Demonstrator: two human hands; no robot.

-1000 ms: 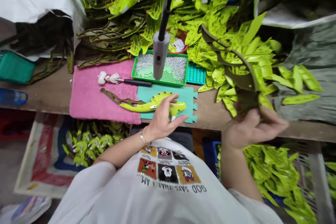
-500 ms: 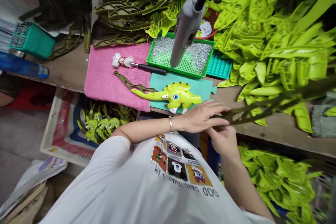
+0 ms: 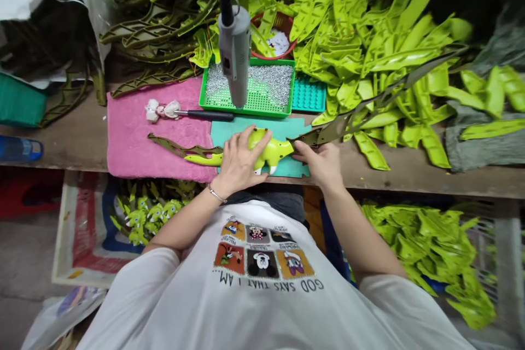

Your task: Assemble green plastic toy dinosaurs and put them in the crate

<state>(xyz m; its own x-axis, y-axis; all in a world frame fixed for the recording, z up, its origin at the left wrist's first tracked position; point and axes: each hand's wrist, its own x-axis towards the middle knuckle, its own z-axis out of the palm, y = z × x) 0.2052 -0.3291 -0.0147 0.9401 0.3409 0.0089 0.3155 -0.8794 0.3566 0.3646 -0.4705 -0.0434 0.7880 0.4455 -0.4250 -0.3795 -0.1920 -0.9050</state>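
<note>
Dinosaur body (image 3: 273,152) — hidden under left hand (image 3: 241,157)

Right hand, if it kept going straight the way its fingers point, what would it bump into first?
Probably the lime-green dinosaur, just ahead of the right hand, though depth is hard to judge from this view.

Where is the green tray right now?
In the head view, the green tray sits just beyond the teal mat, to the right of the pink towel.
</note>
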